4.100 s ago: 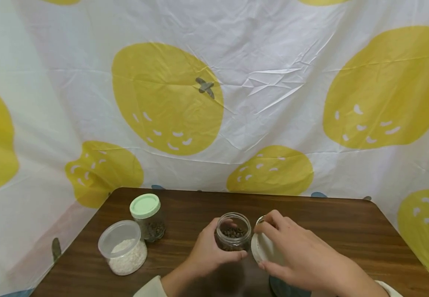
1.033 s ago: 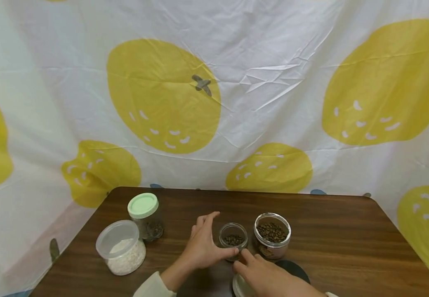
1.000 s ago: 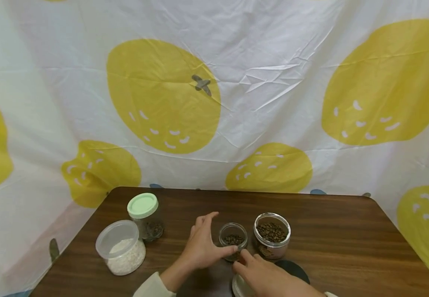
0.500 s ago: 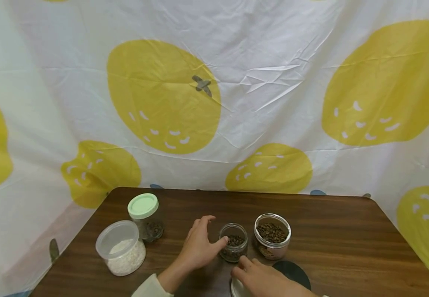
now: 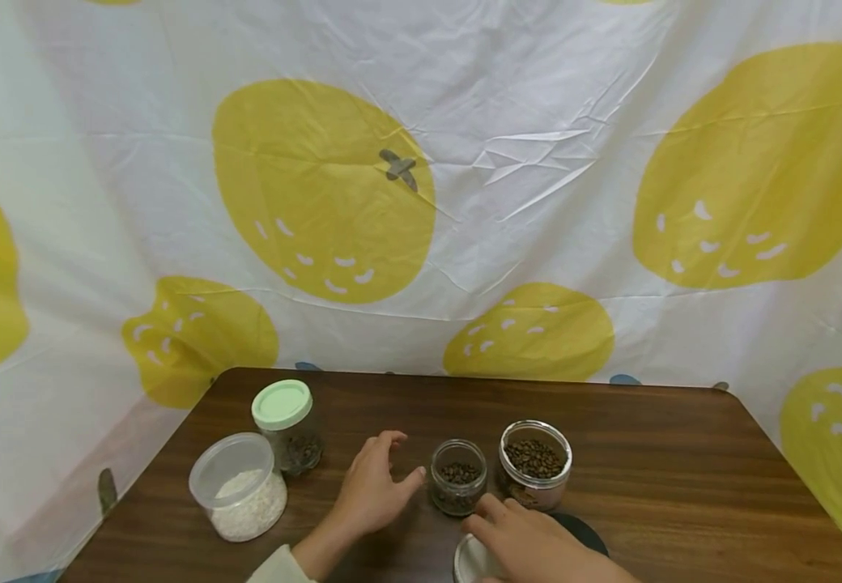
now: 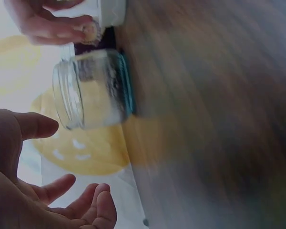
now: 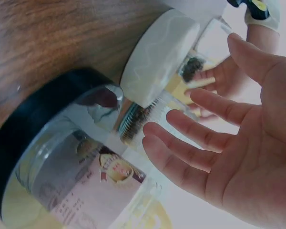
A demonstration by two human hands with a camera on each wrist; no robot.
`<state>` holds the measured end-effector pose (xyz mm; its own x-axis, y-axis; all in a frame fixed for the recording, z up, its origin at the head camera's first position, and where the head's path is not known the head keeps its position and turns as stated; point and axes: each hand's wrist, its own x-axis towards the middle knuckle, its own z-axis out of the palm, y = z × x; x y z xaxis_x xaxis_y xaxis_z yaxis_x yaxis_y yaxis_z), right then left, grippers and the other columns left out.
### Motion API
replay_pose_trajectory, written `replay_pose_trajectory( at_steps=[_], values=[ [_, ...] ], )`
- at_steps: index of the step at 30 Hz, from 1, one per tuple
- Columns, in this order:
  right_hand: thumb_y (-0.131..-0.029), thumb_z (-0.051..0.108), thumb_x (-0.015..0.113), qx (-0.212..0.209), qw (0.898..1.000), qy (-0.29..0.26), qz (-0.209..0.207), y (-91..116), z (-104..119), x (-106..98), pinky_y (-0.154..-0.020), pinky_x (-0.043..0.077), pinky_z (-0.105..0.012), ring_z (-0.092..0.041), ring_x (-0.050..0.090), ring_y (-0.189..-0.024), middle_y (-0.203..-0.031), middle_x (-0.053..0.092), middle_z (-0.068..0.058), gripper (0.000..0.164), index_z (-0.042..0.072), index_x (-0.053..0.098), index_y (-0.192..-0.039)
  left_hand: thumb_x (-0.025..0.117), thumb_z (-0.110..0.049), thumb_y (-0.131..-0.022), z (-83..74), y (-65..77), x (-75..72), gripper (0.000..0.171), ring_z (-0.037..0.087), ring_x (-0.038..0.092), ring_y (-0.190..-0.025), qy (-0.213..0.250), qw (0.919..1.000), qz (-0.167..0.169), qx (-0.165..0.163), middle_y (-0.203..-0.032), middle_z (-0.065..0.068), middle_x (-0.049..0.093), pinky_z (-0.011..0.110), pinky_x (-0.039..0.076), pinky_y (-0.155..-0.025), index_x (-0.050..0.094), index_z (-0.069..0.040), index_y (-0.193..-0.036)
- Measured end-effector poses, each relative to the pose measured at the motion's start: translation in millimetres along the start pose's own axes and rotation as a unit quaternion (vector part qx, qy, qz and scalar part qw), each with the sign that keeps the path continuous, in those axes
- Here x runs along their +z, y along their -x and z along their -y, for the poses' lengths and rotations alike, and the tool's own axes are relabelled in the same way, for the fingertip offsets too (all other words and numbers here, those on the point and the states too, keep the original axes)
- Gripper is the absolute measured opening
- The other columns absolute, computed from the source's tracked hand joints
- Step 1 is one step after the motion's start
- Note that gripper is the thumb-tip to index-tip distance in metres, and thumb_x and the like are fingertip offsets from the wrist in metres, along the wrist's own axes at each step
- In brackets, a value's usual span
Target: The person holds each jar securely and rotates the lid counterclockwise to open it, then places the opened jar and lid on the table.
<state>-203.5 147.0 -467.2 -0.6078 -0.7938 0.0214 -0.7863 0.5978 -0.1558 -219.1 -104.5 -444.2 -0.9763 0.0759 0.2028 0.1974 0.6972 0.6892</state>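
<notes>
Table (image 5: 669,470): dark wood | cloth backdrop (image 5: 537,235): lemon-printed | hands (image 5: 373,495) (image 5: 530,541): apart, loose-fingered, near small jar (image 5: 459,479)

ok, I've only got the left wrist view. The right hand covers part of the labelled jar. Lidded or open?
Observer: Open. The head view shows no lid on the labelled jar, and dark beans inside.
Operator: What's on the table to the left of the left hand?
Observer: In the head view, a green-lidded jar and a tub of white flakes.
Operator: Is the right hand pinching the white lid?
Observer: No. In the right wrist view its thumb stands clear of that lid.
</notes>
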Motion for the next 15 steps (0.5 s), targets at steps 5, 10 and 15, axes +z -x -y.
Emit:
replay_pose_trajectory(
  at_steps=[5, 10, 15],
  values=[
    [-0.094, 0.056, 0.063, 0.016, 1.000, -0.002, -0.023, 21, 24, -46, -0.069, 0.049, -0.029, -0.012, 0.054, -0.089, -0.112, 0.056, 0.003, 0.050, 0.017, 0.062, -0.125, 0.076, -0.028, -0.088, 12.5, 4.5, -6.9, 0.046, 0.029, 0.061, -0.096, -0.028, 0.9996, -0.001, -0.007, -0.117, 0.016, 0.063, 0.045, 0.050, -0.077, 0.061, -0.007, -0.126],
    [-0.093, 0.055, 0.065, 0.021, 0.998, 0.003, -0.065, 34, 22, -54, -0.069, 0.049, -0.029, -0.012, 0.055, -0.093, -0.113, 0.055, 0.004, 0.044, 0.018, 0.062, -0.117, 0.077, -0.026, -0.088, 22.3, 14.2, -19.2, 0.040, 0.026, 0.064, -0.095, -0.048, 0.9987, 0.015, -0.005, -0.111, 0.011, 0.067, 0.046, 0.053, -0.078, 0.065, -0.009, -0.121],
    [-0.093, 0.053, 0.067, 0.052, 0.997, -0.014, -0.059, 41, 19, -60, -0.074, 0.051, -0.033, -0.011, 0.056, -0.096, -0.115, 0.054, 0.007, 0.045, 0.019, 0.062, -0.121, 0.077, -0.024, -0.088, 41.3, 29.2, -36.6, 0.025, 0.008, 0.059, -0.076, -0.046, 0.9976, 0.052, 0.003, -0.092, -0.002, 0.069, 0.029, 0.049, -0.066, 0.069, -0.012, -0.109]
  ],
)
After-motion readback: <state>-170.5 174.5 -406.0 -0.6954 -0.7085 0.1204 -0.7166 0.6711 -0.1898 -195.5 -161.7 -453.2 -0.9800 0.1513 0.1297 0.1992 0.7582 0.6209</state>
